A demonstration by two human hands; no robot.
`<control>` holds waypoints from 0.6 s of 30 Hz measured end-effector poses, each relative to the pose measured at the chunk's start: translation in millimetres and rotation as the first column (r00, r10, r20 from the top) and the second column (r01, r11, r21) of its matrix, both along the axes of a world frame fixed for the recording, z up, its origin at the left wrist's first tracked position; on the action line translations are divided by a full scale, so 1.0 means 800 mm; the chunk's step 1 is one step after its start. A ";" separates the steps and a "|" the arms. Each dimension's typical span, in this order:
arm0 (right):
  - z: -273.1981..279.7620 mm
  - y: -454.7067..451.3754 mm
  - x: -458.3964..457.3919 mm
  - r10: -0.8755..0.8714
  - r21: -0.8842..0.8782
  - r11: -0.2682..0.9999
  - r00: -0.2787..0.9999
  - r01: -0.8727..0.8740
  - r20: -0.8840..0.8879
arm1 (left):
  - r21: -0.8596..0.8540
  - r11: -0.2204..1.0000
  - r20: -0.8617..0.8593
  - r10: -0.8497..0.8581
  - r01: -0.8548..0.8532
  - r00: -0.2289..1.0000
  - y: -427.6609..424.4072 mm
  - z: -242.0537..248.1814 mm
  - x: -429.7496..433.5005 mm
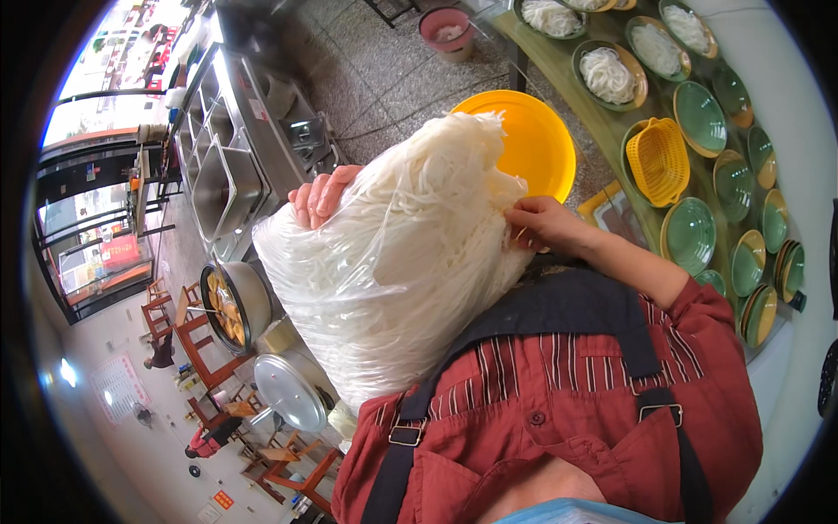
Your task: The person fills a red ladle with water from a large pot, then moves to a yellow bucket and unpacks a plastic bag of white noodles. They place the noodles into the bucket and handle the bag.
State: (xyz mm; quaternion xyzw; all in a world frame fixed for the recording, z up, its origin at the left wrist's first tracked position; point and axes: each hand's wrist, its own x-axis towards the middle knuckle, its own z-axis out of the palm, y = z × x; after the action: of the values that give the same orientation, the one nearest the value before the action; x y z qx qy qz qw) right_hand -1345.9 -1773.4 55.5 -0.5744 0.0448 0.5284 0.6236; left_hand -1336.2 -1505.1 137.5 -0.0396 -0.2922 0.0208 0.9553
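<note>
A large clear plastic bag of white rice noodles (406, 262) leans against my apron (556, 308), tilted with its open mouth up and to the right. My left hand (324, 193) grips the bag's far left side; its thumb and palm are hidden behind the plastic. At the mouth's lower edge, the fingers of my right hand (543, 226) are pinched on the bag's edge beside the noodles. Some strands bulge out of the opening. Behind that opening sits a round yellow tub (540, 144), partly covered by the bag.
Right, a table (543, 59) carries green bowls (689, 236), several with noodles (607, 75), and a yellow plastic basket (658, 160). A pink bucket (446, 33) stands on the floor. Left are a steel counter (245, 98), a pot of food (226, 308) and a lidded pot (288, 392).
</note>
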 end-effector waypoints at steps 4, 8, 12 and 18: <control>0.002 -0.012 -0.005 -0.009 0.078 0.997 0.980 0.025 -0.196 | 0.020 0.999 -0.025 0.036 -0.035 0.999 0.008 0.001 -0.009; -0.003 -0.009 -0.012 0.010 0.164 0.986 0.980 0.023 -0.197 | -0.073 0.996 -0.015 -0.053 0.052 0.998 0.013 0.001 -0.008; -0.002 -0.005 -0.016 -0.067 0.166 0.982 0.984 0.095 -0.163 | -0.011 1.000 -0.035 0.016 -0.016 0.999 0.014 0.000 -0.008; -0.001 -0.006 -0.021 0.109 0.013 0.994 0.984 -0.112 0.144 | 0.000 1.000 -0.044 0.024 -0.024 0.999 0.017 -0.003 -0.009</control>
State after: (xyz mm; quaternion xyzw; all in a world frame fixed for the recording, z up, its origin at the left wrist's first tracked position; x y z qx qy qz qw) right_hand -1362.5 -1778.4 55.0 -0.6059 -0.0376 0.5200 0.6009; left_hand -1343.5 -1491.2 135.5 -0.0359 -0.2716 0.0332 0.9612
